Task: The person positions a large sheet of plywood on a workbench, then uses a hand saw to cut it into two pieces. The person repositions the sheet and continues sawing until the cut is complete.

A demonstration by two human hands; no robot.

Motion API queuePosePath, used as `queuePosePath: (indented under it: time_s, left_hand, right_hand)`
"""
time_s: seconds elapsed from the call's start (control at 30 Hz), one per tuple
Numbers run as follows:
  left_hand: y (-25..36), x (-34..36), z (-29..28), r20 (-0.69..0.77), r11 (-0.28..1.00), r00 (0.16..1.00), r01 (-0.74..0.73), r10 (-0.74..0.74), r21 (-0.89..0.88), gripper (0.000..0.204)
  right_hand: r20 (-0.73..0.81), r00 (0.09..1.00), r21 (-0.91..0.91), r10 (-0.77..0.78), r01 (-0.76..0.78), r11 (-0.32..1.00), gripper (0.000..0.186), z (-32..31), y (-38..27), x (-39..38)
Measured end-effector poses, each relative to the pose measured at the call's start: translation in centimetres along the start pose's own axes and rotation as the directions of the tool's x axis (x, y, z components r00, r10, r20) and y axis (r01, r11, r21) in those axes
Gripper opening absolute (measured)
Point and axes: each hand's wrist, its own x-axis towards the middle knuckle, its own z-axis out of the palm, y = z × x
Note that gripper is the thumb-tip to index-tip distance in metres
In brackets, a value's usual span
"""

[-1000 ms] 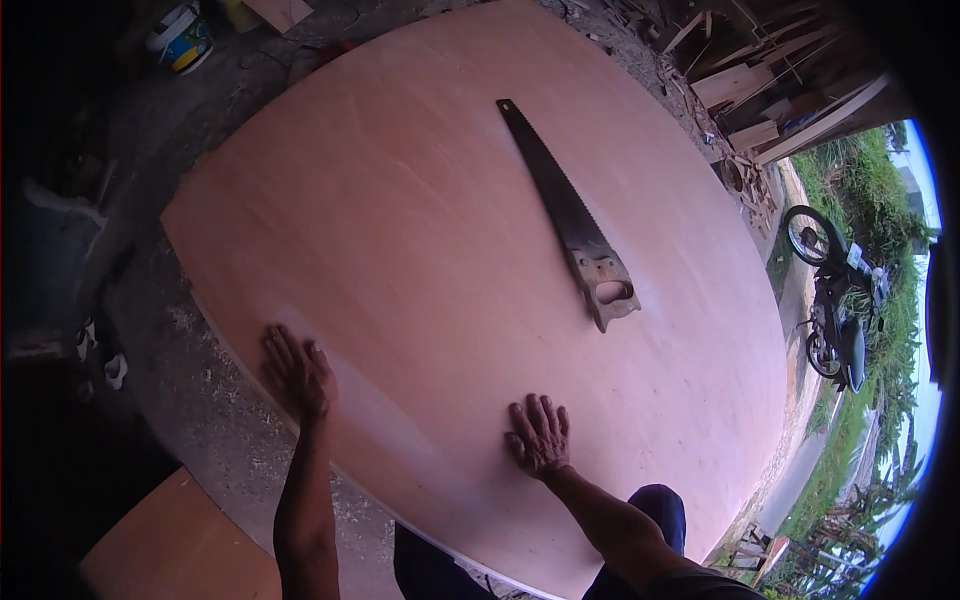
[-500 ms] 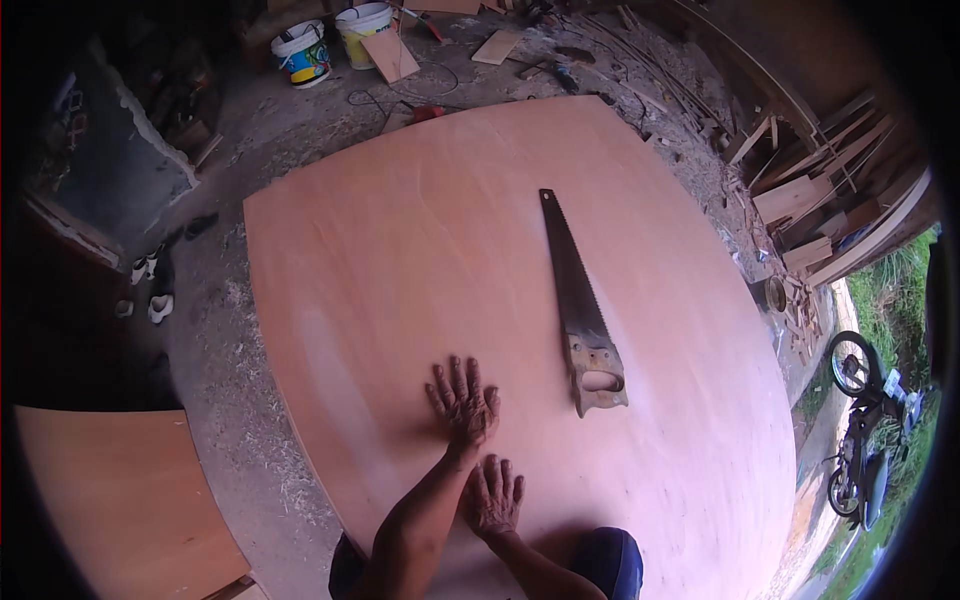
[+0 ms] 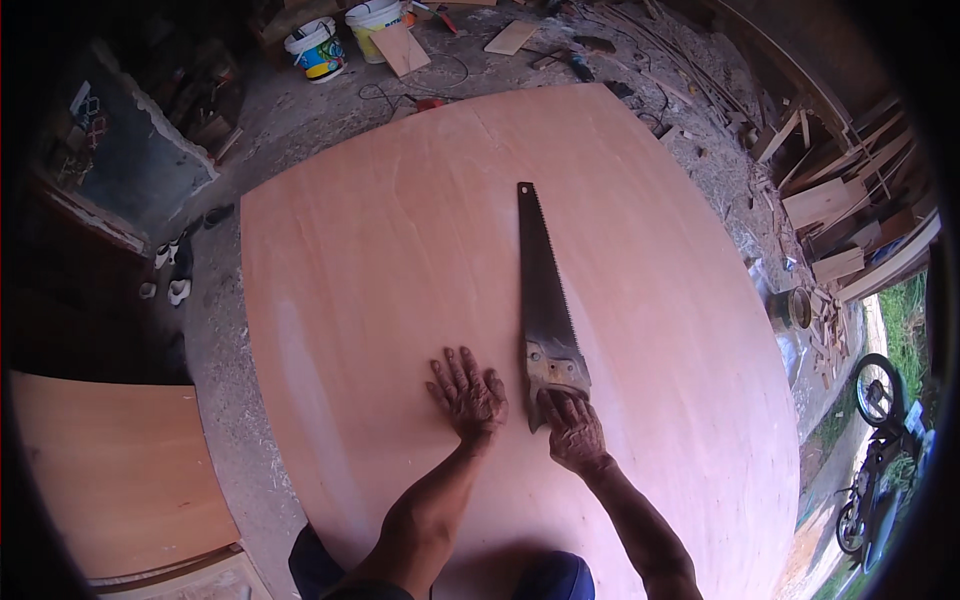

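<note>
A large pale pinkish plywood sheet (image 3: pixel 380 220) fills the middle of the view, with my bent knees in dark blue trousers at its near edge. A hand saw (image 3: pixel 548 280) lies on it, blade pointing away from me, teeth toward the right. My left hand (image 3: pixel 468 400) rests flat on the plywood left of the saw handle, fingers spread, holding nothing. My right hand (image 3: pixel 570 425) is closed on the saw's wooden handle, whose lower part it hides.
Another wood panel (image 3: pixel 115 470) lies at the left near shoes (image 3: pixel 178 290). Two buckets (image 3: pixel 315 50), board offcuts (image 3: pixel 400 52) and cords are beyond the sheet. Scrap timber (image 3: pixel 830 210) is piled at the right, above a parked motorbike (image 3: pixel 885 460) outside.
My right hand has left the bare plywood, moved up and taken hold of the saw handle. My left hand moved rightward and stays flat. The view has swung, showing more floor beyond the sheet.
</note>
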Motion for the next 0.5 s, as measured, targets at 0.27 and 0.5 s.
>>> queuePosePath:
  time_s: [0.27, 0.5]
  left_hand:
    - [-1.1, 0.3, -0.5, 0.021, 0.999, 1.0, 0.007, -0.008, 0.046, 0.069]
    - [-0.3, 0.6, -0.2, 0.02, 0.998, 1.0, -0.005, 0.004, 0.068, 0.069]
  right_hand:
    - [-0.353, 0.932, 0.245, 0.079, 0.011, 0.969, 0.06, -4.8, 2.4, 5.2]
    - [-0.327, 0.784, 0.802, 0.528, -0.067, 0.594, 0.052, -6.7, 8.0, 17.1]
